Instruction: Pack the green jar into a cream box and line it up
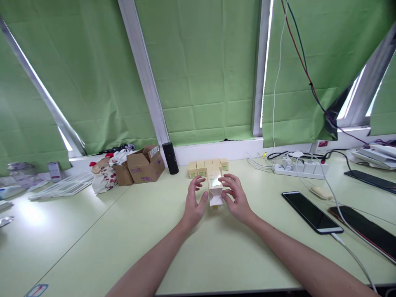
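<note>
A small cream carton (215, 190) with a green panel stands on the pale green table (123, 231), its white flap hanging open toward me. My left hand (194, 202) hovers at its left side with fingers spread, thumb near the flap. On the other side is my right hand (235, 196), its fingertips touching or almost touching the carton, fingers loosely curved and apart. Behind the carton a row of several similar cream cartons (208, 167) lines the windowsill edge.
A black cylinder (170, 158), a brown cardboard box (146, 163) and a patterned bag (104, 175) sit at the back left. To the right are a power strip (300, 168), cables, and two dark phones (311, 211) (365, 231). Green blinds cover the windows.
</note>
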A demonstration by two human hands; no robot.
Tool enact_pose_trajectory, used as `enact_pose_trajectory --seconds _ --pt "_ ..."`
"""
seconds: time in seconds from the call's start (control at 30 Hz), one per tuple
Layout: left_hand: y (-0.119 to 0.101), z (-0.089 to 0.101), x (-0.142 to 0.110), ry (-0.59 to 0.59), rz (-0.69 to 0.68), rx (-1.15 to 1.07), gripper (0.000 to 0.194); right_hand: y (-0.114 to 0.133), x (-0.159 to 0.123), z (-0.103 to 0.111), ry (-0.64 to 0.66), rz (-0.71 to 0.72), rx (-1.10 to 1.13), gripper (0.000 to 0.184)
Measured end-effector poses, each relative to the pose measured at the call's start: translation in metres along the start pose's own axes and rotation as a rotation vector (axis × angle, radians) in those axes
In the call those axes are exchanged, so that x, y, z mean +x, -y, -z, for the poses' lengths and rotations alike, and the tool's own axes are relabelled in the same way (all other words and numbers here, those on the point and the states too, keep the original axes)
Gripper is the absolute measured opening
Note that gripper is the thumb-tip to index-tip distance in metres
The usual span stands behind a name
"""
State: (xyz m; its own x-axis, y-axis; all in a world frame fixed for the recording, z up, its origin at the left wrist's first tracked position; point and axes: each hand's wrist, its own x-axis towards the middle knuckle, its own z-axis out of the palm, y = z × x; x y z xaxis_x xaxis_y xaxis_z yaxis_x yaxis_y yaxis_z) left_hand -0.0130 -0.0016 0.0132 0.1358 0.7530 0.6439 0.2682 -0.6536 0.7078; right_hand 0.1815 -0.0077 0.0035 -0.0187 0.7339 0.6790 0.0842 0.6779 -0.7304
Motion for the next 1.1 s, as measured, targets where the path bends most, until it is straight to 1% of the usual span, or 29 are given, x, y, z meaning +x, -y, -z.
enact_pose_trajectory --seconds 0.2,0.3,0.7,1.1 --pt "-0.0003 -0.0016 0.0006 0.066 -0.153 0.034 0.051 -0.0041 -0.0010 -0.0009 0.010 -0.004 0.017 0.034" --pt "0.0020 -0.0030 0.0020 0.051 -0.191 0.035 0.044 -0.0031 -0.0021 -0.0014 0.032 0.002 0.027 0.034" --pt "0.0030 -0.0070 0.0018 -0.048 -0.120 0.029 0.033 -0.0032 -0.0030 -0.0003 0.073 -0.008 0.039 0.038" --pt "0.0040 -0.0096 0.0019 -0.063 -0.115 0.030 0.030 -0.0049 -0.0022 -0.0012 0.049 -0.048 0.053 0.034"
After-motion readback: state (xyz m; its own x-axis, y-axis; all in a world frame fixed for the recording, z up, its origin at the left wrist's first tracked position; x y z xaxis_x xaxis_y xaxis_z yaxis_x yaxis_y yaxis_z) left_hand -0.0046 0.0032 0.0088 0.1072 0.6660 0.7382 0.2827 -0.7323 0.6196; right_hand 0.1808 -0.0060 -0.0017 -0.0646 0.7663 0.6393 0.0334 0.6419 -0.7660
